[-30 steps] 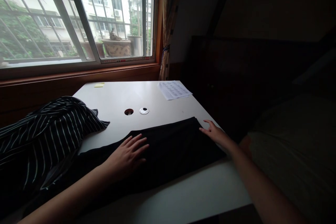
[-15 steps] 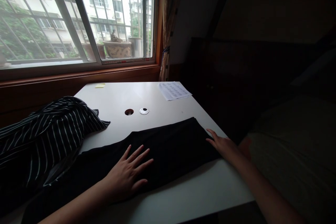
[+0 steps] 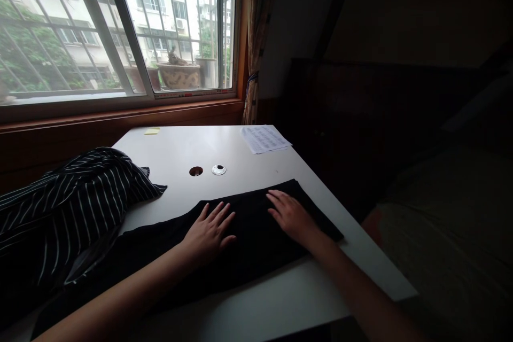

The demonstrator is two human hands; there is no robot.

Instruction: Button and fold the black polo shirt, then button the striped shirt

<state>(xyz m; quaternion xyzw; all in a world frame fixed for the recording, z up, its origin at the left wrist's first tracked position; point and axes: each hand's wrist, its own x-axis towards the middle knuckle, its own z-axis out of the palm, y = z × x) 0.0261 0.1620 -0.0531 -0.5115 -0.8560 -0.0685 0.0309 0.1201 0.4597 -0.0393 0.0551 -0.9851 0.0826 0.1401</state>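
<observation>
A long black garment, which looks like a pair of folded trousers (image 3: 248, 246), lies flat across the white table (image 3: 172, 149). Resting on its middle, with the fingers spread, is my left hand (image 3: 209, 230). My right hand (image 3: 290, 216) lies palm down on the garment near its right end, fingers stretched out and slightly apart. Neither hand grips the cloth. At the left, a crumpled black garment with white stripes (image 3: 88, 192) overlaps the left part of the black one, so that part is hidden.
Papers (image 3: 264, 139) lie at the table's far right corner and a yellow sticky note (image 3: 152, 131) at the far left. A round hole (image 3: 196, 171) and a small silvery disc (image 3: 218, 170) are mid-table. Behind stand a barred window (image 3: 184, 26) and a tied curtain (image 3: 252, 91).
My right hand has moved left from the garment's right end onto the cloth. My left hand has slid a little forward, away from me. The garment lies about as before.
</observation>
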